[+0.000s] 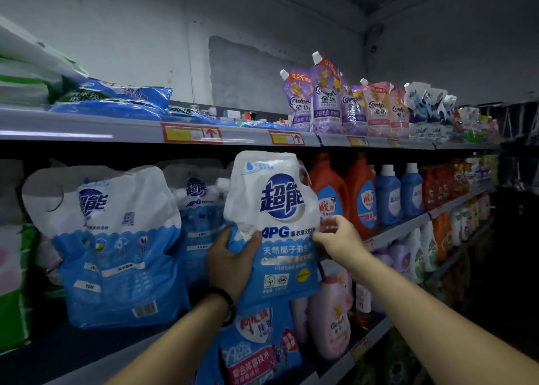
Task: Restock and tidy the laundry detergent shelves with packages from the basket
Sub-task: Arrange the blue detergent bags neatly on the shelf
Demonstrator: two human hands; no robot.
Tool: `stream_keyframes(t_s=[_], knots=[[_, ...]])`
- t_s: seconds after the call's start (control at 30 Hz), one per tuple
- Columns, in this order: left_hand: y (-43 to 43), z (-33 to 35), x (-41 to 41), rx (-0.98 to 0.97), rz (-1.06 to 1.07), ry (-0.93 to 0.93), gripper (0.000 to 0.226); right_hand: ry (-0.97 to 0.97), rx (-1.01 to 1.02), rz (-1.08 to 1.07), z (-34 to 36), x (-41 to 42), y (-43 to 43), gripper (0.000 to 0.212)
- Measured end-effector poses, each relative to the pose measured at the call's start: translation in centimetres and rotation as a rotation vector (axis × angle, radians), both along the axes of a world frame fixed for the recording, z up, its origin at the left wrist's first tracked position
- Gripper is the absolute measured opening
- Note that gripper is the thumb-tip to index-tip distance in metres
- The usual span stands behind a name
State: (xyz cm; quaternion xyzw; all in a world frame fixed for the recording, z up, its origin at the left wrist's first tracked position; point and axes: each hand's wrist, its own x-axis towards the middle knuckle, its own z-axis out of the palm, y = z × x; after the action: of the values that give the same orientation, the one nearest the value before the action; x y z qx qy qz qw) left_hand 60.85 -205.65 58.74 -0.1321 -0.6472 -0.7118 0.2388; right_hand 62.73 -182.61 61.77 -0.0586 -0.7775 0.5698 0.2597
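Observation:
A white and blue detergent pouch (274,209) stands upright in front of the middle shelf (455,202). My left hand (233,263) grips its left edge, thumb across the front. My right hand (339,236) pinches its right edge at mid height. A like pouch (116,238) leans on the shelf to the left, and another (198,209) stands behind. No basket is in view.
Orange bottles (361,192) and blue bottles (399,193) fill the shelf to the right. The top shelf (87,126) holds flat blue bags and purple softener pouches (323,101). Pink softener pouches (335,317) and a blue pouch (259,343) stand on the shelf below.

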Motion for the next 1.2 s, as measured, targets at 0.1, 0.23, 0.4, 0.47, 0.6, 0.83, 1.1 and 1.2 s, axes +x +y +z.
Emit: stream_keyframes(t_s=[0.1,0.23,0.4,0.47,0.6,0.83,1.1,1.2], knots=[[1.1,-0.1,-2.9,0.005,0.028,0.037,0.017,0.041,-0.016,0.063,-0.6,-1.4,-1.0,0.069],[2.4,0.0,-6.9,0.000,0.050,0.134,0.013,0.065,0.012,0.079,-1.1,-3.9,-1.1,0.066],[4.1,-1.5,-11.9,-0.088,0.059,0.174,0.018,0.099,-0.127,0.145,-2.6,-8.1,-1.9,0.073],[4.8,-2.6,-13.2,-0.171,0.068,0.215,0.020,0.100,-0.049,0.099,-3.3,-8.8,-1.8,0.079],[5.5,-4.0,-14.6,-0.278,0.034,0.221,0.034,0.090,-0.053,0.046,-4.4,-10.2,-0.4,0.071],[5.3,-3.0,-15.2,-0.343,-0.097,0.089,0.035,-0.096,0.175,-0.107,-5.1,-11.6,-4.8,0.128],[4.3,-1.8,-15.6,-0.568,-0.103,-0.169,0.066,-0.195,0.172,-0.166,-5.4,-13.1,-6.0,0.124],[2.5,-1.2,-12.9,-0.825,-0.061,-0.250,0.067,-0.240,0.206,-0.178,-5.3,-13.0,-6.2,0.123]])
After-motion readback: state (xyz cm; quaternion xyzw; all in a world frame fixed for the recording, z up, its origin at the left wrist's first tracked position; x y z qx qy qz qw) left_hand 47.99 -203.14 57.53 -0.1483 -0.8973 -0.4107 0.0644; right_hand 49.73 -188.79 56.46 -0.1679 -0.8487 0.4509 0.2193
